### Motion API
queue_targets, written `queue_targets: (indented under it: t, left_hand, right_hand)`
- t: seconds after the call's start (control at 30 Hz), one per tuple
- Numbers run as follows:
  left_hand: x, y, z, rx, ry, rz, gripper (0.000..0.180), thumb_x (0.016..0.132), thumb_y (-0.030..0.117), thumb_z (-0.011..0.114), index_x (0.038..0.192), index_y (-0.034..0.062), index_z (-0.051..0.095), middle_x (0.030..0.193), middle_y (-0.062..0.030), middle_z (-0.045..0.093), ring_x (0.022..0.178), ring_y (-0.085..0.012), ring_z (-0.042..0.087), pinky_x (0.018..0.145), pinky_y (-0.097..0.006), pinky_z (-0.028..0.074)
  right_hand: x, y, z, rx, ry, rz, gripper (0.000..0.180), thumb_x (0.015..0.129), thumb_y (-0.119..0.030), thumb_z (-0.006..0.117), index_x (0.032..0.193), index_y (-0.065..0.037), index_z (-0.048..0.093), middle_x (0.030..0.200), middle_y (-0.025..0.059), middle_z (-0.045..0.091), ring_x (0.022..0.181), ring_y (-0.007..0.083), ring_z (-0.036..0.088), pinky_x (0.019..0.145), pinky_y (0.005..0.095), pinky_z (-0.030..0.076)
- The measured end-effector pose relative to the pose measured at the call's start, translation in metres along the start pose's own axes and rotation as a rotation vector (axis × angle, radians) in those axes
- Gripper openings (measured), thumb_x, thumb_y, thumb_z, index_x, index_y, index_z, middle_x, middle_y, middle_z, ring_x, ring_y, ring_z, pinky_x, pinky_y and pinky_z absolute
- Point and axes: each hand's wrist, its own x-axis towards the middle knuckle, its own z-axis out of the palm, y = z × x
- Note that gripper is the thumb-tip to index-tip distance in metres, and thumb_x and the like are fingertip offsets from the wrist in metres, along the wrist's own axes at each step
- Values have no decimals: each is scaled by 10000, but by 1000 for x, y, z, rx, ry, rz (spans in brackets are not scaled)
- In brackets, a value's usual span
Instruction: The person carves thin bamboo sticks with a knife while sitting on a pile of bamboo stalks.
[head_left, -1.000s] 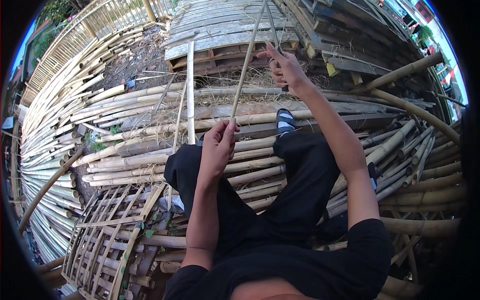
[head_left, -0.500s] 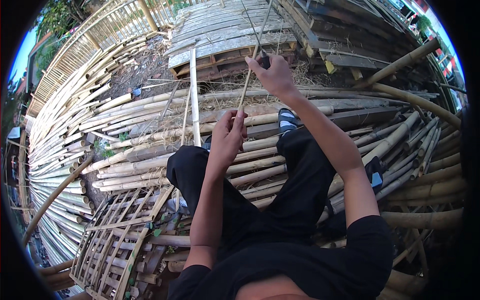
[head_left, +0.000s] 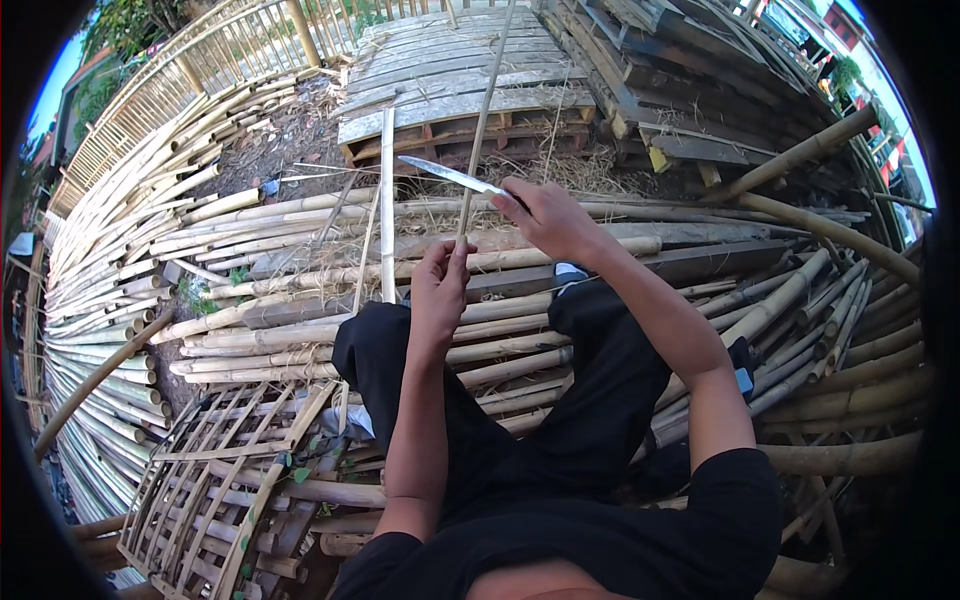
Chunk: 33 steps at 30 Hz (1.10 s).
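Note:
My left hand (head_left: 440, 290) pinches the lower end of a thin bamboo strip (head_left: 486, 110) that rises straight up and away from me. My right hand (head_left: 548, 218) grips a knife (head_left: 450, 175) by its handle; the long grey blade points left and lies across the strip, just above my left hand. Both hands are raised over my knees in black trousers (head_left: 600, 400), and I sit on a heap of bamboo poles (head_left: 300, 300).
A woven bamboo lattice panel (head_left: 210, 490) lies at lower left. Split bamboo slats (head_left: 110, 250) are piled along the left. A wooden pallet platform (head_left: 460, 80) and stacked planks (head_left: 690, 70) stand ahead. A flat pale slat (head_left: 387, 200) stands upright in front of my left knee.
My right hand has come down toward me and the knife blade now shows, lying across the strip. The left hand has stayed on the strip's lower end.

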Motion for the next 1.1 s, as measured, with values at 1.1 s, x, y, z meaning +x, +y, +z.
queue_targets:
  t: [1.1]
  left_hand:
    - [-9,-12,19,353,206,146,247,966,157,577,1109,-20,671,650,30,512,586,-25,390,506,-220,327]
  right_hand:
    - [29,74,-21,-136,78,189,452,987,-423,453,869,-18,615,653,214,575,683,432,575,602,487,422]
